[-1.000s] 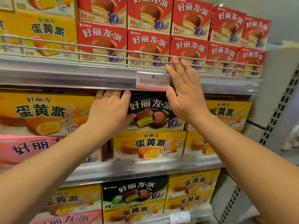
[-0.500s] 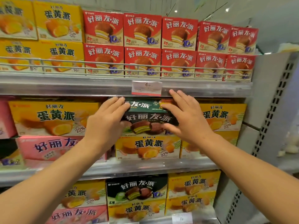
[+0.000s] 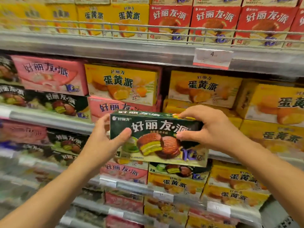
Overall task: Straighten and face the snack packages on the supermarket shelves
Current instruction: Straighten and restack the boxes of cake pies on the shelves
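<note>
Green box: the dark green pie box [image 3: 158,137] is held clear of the shelves, front face toward the camera, tilted slightly down to the right.
Left hand: the left hand [image 3: 105,140] is curled round the box's left end, thumb laid on the front.
Right hand: the right hand [image 3: 212,129] is clamped on the upper right corner, fingers over the top edge, thumb on the front.
Behind: yellow boxes [image 3: 204,88] are stacked on the shelf, under a price tag [image 3: 212,58].

A box [image 3: 158,137] sits between both hands — before the stacked shelf boxes [image 3: 121,84].
</note>
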{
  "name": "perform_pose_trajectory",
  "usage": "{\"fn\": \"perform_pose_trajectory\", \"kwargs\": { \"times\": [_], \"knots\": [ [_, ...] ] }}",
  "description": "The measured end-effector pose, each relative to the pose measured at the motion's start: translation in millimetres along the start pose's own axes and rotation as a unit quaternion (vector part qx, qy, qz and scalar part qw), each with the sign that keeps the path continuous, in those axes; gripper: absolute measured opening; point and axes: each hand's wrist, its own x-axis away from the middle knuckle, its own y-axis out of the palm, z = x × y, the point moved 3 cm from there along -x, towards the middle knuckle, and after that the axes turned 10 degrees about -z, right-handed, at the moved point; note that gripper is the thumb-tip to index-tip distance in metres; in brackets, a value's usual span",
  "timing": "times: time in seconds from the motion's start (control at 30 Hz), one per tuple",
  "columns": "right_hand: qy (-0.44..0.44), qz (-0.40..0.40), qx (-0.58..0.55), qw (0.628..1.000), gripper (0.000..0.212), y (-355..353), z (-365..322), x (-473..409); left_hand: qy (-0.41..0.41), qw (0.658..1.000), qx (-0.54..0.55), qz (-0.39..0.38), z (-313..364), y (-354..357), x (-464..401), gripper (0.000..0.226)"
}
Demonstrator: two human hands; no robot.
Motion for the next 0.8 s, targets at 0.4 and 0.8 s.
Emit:
{"fn": "perform_pose_trajectory", "kwargs": {
  "times": [0.4, 0.8],
  "knots": [
    [0.036, -0.073, 0.001, 0.997, 0.066, 93, -84, -84, -0.021, 0.967, 0.249, -0.057, -105, -128, -8, 0.048],
    [0.105, 0.037, 0.305, 0.946, 0.073, 48, -134, -187, -0.026, 0.943, 0.312, -0.112, -122, -189, -51, 0.051]
  ]
}}
